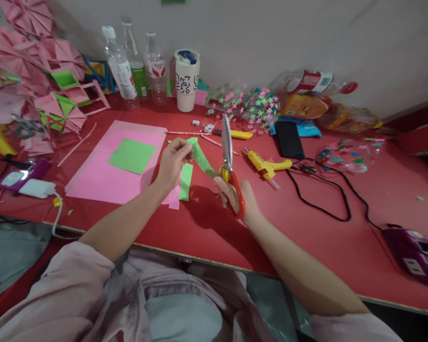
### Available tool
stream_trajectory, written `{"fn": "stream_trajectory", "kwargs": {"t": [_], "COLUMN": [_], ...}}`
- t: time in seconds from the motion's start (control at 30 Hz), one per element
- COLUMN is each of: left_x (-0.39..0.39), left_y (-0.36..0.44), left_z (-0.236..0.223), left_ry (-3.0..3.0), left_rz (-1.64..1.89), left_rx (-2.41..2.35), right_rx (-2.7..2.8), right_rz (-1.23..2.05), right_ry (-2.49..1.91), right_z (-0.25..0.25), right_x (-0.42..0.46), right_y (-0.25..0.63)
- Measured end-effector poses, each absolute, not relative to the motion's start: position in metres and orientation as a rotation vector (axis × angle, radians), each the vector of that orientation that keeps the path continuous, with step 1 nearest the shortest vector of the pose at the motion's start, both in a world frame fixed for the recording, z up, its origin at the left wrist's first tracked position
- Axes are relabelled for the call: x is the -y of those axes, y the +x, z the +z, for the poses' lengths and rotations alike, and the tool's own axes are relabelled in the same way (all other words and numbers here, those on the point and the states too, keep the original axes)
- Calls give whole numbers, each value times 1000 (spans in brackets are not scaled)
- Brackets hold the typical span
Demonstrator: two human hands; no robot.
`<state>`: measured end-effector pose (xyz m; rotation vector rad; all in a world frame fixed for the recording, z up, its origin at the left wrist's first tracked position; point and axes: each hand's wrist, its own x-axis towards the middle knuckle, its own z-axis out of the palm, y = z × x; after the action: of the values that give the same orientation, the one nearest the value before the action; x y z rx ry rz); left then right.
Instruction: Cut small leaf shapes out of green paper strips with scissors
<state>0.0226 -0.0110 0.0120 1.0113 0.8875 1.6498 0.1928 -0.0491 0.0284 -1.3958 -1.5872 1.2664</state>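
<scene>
A curved green paper strip (204, 160) is pinched at its upper end by my left hand (174, 161). Its lower end reaches the fingers of my right hand (237, 197). That same hand grips a pair of scissors (231, 166) with red and yellow handles, blades pointing up and together. Below the strip, another green paper piece (186, 183) lies over pink paper scraps (171, 199). Left of my left hand, a green paper square (131, 156) rests on large pink sheets (92, 183).
A yellow glue gun (269, 165) and a black phone (288, 139) lie to the right, with a black cord (342, 219). Behind are a yellow cutter (240, 135), a white cup (187, 80) and several bottles (121, 71). Pink paper crafts (62, 57) crowd the left.
</scene>
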Motion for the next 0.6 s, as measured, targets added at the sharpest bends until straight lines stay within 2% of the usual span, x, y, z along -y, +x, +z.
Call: {"fn": "stream_trajectory", "kwargs": {"t": [0.2,0.4,0.6], "left_x": [13,9,14], "left_y": [30,25,38], "left_z": [6,8,4], "left_ry": [1010,953,1012], "left_rz": [1507,1585,1431], "left_rx": [-899,-967,-954], "right_rx": [1462,1485,1504], "right_rz": [1157,990,1194], "right_ry": [-1357,-1429,-1301], "right_z": [24,32,33], "right_x": [34,28,27], "right_y": [202,209,212]}}
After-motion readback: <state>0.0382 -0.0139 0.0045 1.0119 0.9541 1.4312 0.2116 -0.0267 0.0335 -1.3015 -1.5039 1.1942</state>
